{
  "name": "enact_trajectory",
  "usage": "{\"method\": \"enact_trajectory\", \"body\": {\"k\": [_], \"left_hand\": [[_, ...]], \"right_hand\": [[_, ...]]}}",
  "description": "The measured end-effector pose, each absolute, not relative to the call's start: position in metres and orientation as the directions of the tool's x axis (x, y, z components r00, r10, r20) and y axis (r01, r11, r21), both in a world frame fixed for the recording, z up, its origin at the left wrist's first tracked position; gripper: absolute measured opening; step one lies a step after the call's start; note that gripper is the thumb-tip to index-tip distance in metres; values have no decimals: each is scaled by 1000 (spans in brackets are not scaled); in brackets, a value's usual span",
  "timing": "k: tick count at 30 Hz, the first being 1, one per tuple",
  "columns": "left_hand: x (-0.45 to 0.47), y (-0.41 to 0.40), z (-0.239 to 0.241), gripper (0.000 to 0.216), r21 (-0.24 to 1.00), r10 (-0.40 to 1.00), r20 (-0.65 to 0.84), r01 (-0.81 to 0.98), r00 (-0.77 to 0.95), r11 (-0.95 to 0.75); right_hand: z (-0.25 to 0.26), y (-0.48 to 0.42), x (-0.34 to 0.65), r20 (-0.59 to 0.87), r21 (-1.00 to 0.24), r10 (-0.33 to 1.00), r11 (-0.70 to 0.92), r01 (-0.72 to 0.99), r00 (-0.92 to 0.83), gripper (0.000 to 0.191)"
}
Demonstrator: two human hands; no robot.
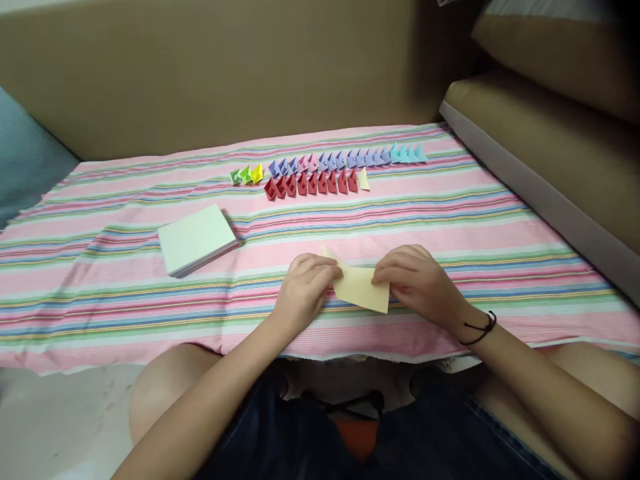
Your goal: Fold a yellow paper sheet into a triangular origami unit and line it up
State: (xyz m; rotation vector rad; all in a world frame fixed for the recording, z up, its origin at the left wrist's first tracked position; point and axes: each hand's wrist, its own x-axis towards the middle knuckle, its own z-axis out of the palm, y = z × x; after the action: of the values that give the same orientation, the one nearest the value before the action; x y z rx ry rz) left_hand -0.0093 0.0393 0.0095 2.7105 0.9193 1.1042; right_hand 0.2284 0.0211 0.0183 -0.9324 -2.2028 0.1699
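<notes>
A pale yellow sheet of paper is held just above the striped cloth, close to its near edge. My left hand pinches the paper at its left side, where a small pointed part sticks up behind the fingers. On the right, the fingers of my right hand are closed on the paper's upper right edge. Whether the sheet has a fold in it is hard to tell. Further left lies a stack of pale paper sheets, out of reach of both hands.
Folded paper boats stand in rows at the back: red ones, purple ones, light blue ones, green and yellow ones, and one cream piece. Brown cushions border the striped cloth on the right.
</notes>
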Motion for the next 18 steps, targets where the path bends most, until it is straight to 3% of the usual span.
{"method": "enact_trajectory", "body": {"k": [2,5,8,12,15,18], "left_hand": [[-9,40,6,17,237,527,548,484,649,-842],[-10,37,2,25,312,556,406,461,725,-830],[-9,31,4,27,442,633,286,486,719,-753],[-4,23,9,11,592,716,232,489,658,-641],[2,19,7,27,641,769,208,510,604,-573],[7,16,4,11,648,840,183,580,511,-494]], "right_hand": [[11,17,231,529,-243,621,764,598,-579,21],[2,10,236,418,-217,635,764,608,-650,19],[-1,6,241,342,-294,678,735,611,-651,15],[1,7,242,304,-373,725,687,624,-618,15],[2,11,236,264,-454,785,614,646,-561,16],[2,13,229,195,-550,864,488,678,-464,15]]}}
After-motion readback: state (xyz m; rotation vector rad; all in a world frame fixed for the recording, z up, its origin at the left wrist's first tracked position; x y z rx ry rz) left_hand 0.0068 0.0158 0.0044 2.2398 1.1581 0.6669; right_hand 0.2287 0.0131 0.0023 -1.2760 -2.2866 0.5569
